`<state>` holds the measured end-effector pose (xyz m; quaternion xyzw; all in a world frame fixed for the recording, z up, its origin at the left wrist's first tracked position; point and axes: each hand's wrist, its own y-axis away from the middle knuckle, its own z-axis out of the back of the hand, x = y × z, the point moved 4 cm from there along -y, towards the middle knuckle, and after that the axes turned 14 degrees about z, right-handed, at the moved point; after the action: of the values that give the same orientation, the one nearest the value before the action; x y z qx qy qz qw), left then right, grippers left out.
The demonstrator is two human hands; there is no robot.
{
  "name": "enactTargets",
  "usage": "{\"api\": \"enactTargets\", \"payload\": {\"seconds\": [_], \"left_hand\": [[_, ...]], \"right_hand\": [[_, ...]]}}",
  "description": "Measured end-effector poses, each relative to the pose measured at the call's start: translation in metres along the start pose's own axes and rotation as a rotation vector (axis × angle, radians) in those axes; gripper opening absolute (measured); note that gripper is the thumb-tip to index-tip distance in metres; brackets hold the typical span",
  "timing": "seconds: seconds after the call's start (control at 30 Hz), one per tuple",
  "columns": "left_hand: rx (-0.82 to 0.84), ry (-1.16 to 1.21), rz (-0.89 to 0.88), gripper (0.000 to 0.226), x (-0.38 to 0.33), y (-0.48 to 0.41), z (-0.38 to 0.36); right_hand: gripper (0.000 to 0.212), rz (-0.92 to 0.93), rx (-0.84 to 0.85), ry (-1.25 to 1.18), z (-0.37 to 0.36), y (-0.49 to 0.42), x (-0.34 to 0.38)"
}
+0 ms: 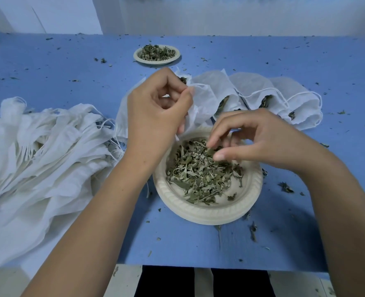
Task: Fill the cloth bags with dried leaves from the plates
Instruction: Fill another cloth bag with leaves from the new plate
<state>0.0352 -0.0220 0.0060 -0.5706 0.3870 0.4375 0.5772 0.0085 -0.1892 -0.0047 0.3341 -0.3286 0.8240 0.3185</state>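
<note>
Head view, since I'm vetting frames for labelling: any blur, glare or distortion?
Head view: soft, even, bluish light, no glare; wide-angle stretch toward the edges; right hand fingertips over the dried leaves look slightly motion-blurred; far plate softer than near plate.

Blue table [70, 67], surface littered with leaf crumbs [286, 187]. Near edge, centre: pale plate [198, 213] of dried leaves [198, 176]. Far centre: second plate [156, 62], also heaped with leaves, well apart from the first. Left: rumpled pile of empty bags [38, 146], strings loose. Right, just behind the near plate: row of bags [284, 97], overlapping, leaves showing at their mouths.
</note>
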Motion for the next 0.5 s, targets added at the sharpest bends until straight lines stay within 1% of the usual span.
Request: {"api": "enactTargets", "payload": {"seconds": [0.07, 0.13, 0.2, 0.27, 0.33, 0.5], "left_hand": [[0.004, 0.0, 0.001, 0.023, 0.0, 0.001, -0.001], [0.022, -0.007, -0.001, 0.02, 0.0, 0.002, -0.003], [0.03, -0.009, 0.0, 0.019, 0.0, 0.003, -0.003], [0.03, -0.006, 0.0, 0.019, 0.0, 0.002, -0.003], [0.031, -0.01, 0.001, 0.018, 0.001, 0.003, -0.004], [0.027, -0.011, 0.0, 0.022, 0.002, 0.002, -0.003]], "right_hand": [[0.034, -0.058, 0.03, 0.088, 0.004, 0.002, -0.005], [0.035, -0.111, 0.1, 0.193, -0.001, 0.002, -0.01], [0.033, -0.116, 0.166, 0.233, -0.01, -0.001, -0.012], [0.03, -0.085, 0.194, 0.258, -0.017, -0.003, -0.012], [0.025, -0.075, 0.168, 0.243, -0.016, -0.004, -0.011], [0.019, -0.022, 0.014, 0.182, -0.005, -0.003, -0.004]]}}
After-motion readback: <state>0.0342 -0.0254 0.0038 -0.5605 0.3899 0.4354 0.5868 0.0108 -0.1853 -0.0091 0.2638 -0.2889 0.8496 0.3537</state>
